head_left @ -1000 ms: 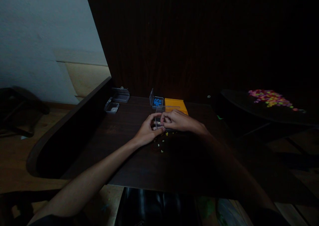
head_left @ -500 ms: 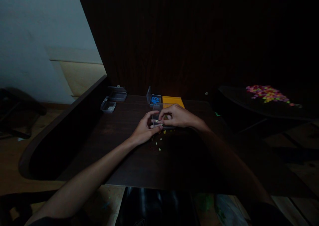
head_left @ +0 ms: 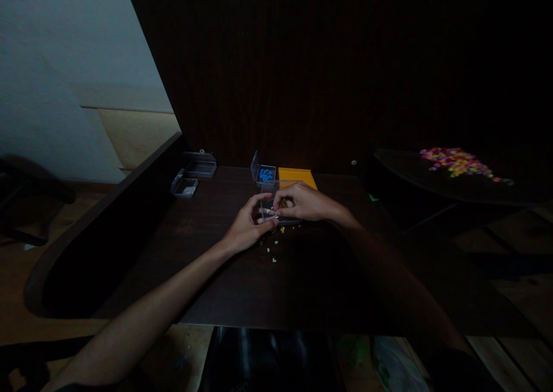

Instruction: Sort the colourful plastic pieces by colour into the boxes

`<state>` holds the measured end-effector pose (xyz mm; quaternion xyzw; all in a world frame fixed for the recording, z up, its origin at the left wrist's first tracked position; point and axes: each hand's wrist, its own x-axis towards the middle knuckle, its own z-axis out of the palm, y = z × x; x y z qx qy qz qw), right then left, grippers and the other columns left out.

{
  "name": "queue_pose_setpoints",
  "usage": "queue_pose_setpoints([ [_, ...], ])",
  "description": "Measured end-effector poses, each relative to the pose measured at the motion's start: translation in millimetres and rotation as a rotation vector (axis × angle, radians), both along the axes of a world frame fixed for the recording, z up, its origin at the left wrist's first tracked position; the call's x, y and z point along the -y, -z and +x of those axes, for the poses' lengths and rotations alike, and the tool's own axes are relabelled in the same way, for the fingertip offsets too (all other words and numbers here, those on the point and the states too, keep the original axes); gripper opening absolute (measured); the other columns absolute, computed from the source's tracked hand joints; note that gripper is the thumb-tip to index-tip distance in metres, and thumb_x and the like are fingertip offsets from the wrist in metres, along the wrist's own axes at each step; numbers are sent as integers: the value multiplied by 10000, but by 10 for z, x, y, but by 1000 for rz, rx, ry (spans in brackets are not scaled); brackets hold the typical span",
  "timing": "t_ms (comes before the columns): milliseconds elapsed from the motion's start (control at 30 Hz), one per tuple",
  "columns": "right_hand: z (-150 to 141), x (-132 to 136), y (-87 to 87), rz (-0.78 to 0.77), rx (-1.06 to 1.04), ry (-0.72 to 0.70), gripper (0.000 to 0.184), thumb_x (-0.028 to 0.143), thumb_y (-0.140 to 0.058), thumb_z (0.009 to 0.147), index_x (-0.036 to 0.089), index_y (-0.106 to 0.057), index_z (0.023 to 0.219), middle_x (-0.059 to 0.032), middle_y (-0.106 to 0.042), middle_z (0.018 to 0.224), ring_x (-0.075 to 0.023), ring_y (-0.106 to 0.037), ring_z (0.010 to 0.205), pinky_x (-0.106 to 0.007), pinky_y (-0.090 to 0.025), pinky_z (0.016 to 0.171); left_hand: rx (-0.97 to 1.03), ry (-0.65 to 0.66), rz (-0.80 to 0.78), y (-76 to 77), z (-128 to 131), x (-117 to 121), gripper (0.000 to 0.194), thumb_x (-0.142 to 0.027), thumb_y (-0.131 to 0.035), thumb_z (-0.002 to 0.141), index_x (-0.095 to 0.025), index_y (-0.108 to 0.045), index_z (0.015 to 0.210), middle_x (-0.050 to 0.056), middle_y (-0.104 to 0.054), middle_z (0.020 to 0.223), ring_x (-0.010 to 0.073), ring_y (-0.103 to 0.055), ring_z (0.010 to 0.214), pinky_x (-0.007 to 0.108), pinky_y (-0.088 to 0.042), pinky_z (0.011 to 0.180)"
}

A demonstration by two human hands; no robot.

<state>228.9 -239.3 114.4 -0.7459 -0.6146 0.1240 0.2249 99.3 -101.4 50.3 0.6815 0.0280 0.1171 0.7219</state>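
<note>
My left hand is curled round the left side of a clear plastic box, thumb at the near edge and fingers by the wall. My right hand reaches over the box from the right. Its thumb and forefinger are pinched together close to the left fingertips; what lies between them is too small and dark to make out. The right hand hides much of the box's inside. Small yellow pieces lie by its near edge, and several pale pieces are scattered nearer to me on the dark table.
Behind the hands stand an open clear box of blue pieces and a yellow flat case. Two open clear boxes, one small and one larger, sit far left. A colourful pile lies on a dark shelf at right.
The whole view has shifted slightly, so everything sits a little further left. Both hands keep nearly the same pose at the clear box.
</note>
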Motion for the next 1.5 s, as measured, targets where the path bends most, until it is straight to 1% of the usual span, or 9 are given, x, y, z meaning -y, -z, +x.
queue_pose_setpoints([
  [167, -4, -9, 4, 9, -36, -35, 122, 198, -667, 783, 156, -712, 889, -14, -675, 783, -107, -579, 674, -209, -387, 622, 9, 8, 19, -19, -2, 4, 577, -252, -778, 666, -165, -516, 1173, 82, -621, 1090, 202, -622, 982, 369, -533, 867],
  [333, -19, -30, 8, -6, 14, -35, 107, 182, -667, 789, 160, -733, 870, -29, -706, 813, -131, -618, 737, -229, -399, 677, -12, 7, 30, -13, 5, 8, 609, -263, -769, 663, -162, -487, 1194, 88, -603, 1114, 198, -613, 964, 365, -528, 859],
  [433, -21, -38, 21, -2, 31, -25, 109, 181, -675, 787, 156, -741, 870, -29, -708, 800, -131, -616, 731, -229, -391, 677, -12, 9, 33, -10, 5, 7, 614, -268, -769, 664, -162, -485, 1198, 84, -608, 1099, 198, -612, 962, 368, -527, 863],
  [567, -12, -32, 32, 8, 52, 4, 120, 193, -688, 772, 159, -748, 870, -22, -696, 775, -113, -584, 668, -221, -375, 645, -5, 4, 50, -13, -1, 6, 600, -280, -770, 668, -162, -500, 1191, 81, -626, 1072, 198, -620, 948, 376, -527, 862],
  [667, -17, -24, 19, 0, 60, -8, 146, 216, -679, 779, 161, -749, 896, -23, -694, 780, -109, -571, 648, -219, -373, 631, -17, -1, 41, -18, -6, 5, 609, -270, -772, 671, -168, -499, 1205, 76, -639, 1050, 191, -627, 932, 379, -532, 859],
  [933, -103, -50, -12, -36, 190, 31, 153, 174, -609, 824, 149, -744, 892, -60, -711, 846, -146, -608, 753, -233, -377, 688, 6, 1, 18, -8, 0, 9, 579, -254, -785, 672, -166, -519, 1179, 76, -631, 1067, 188, -626, 957, 362, -540, 857],
  [1100, -119, -49, -17, -54, 226, 66, 193, 164, -585, 832, 167, -724, 966, -55, -708, 844, -147, -595, 747, -230, -357, 666, 5, 14, -5, -10, -4, 6, 574, -245, -787, 671, -169, -514, 1171, 71, -637, 1063, 183, -636, 939, 357, -538, 855],
  [1300, -161, -25, -39, -114, 307, 136, 228, 198, -574, 861, 193, -709, 1045, -72, -694, 885, -174, -587, 805, -249, -361, 706, 7, 16, -17, -2, -3, 6, 565, -247, -779, 677, -165, -500, 1161, 76, -627, 1075, 181, -631, 946, 356, -531, 867],
  [1500, -149, -18, 8, -124, 396, 151, 236, 241, -575, 880, 201, -704, 1073, -81, -682, 897, -181, -583, 816, -257, -367, 716, -17, 11, -22, -22, -9, 15, 571, -231, -784, 667, -174, -503, 1161, 70, -630, 1069, 176, -632, 945, 334, -541, 845],
])
